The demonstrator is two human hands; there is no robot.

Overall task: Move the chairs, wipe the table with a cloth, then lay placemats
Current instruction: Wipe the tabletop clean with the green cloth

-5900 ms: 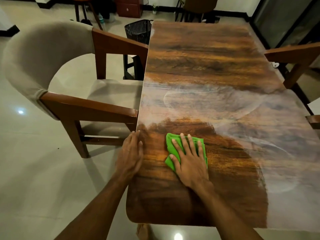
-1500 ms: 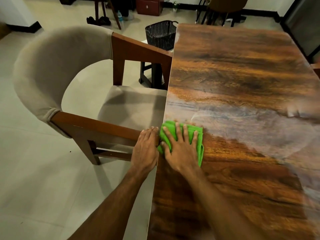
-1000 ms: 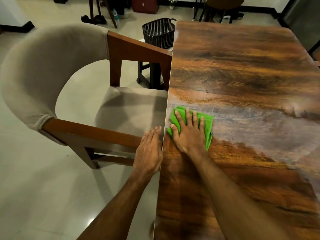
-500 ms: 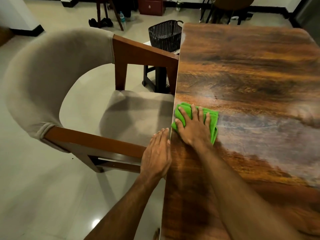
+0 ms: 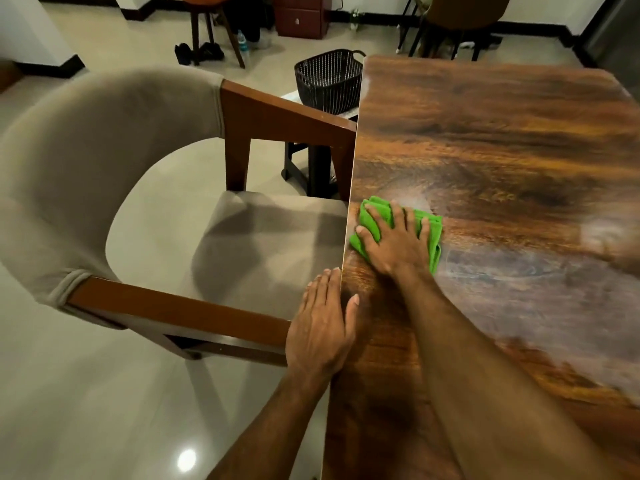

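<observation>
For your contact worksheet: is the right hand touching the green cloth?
Touching. The head view shows the right hand pressed flat on the green cloth.

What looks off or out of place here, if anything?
Nothing broken or spilled. The table carries a hazy streaked film right of the green cloth, likely unwiped residue or glare. The right hand presses the cloth flat; the left hand rests on the table edge.

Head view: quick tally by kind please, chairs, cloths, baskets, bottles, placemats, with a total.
Chairs: 3, the beige armchair beside the table, the orange-seat chair and the brown chair further back
Cloths: 1, the green cloth under the right hand
Baskets: 1, the black basket
Bottles: 1, the bottle on the floor
Placemats: 0
Total: 6
</observation>
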